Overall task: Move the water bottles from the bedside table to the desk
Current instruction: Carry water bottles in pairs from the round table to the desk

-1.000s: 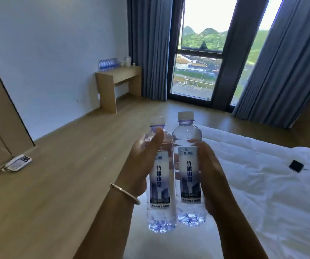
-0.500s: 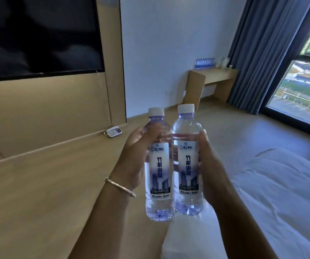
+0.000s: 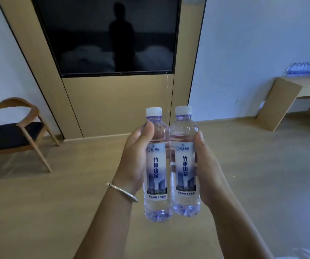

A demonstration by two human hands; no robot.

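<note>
I hold two clear water bottles upright and side by side in front of me. My left hand grips the left bottle, thumb across its shoulder. My right hand grips the right bottle from the right side. Both bottles have white caps and white-and-blue labels. The wooden desk stands at the far right against the white wall, with a row of several water bottles on it.
A black TV screen hangs on a wood wall panel straight ahead. A wooden chair with a dark seat stands at the left. Open wood floor lies between me and the desk. A white bed corner shows at bottom right.
My view has swung left: the window and curtains left the frame, the TV panel and chair came in, and the desk shifted to the far right. Both hands still hold the bottles.
</note>
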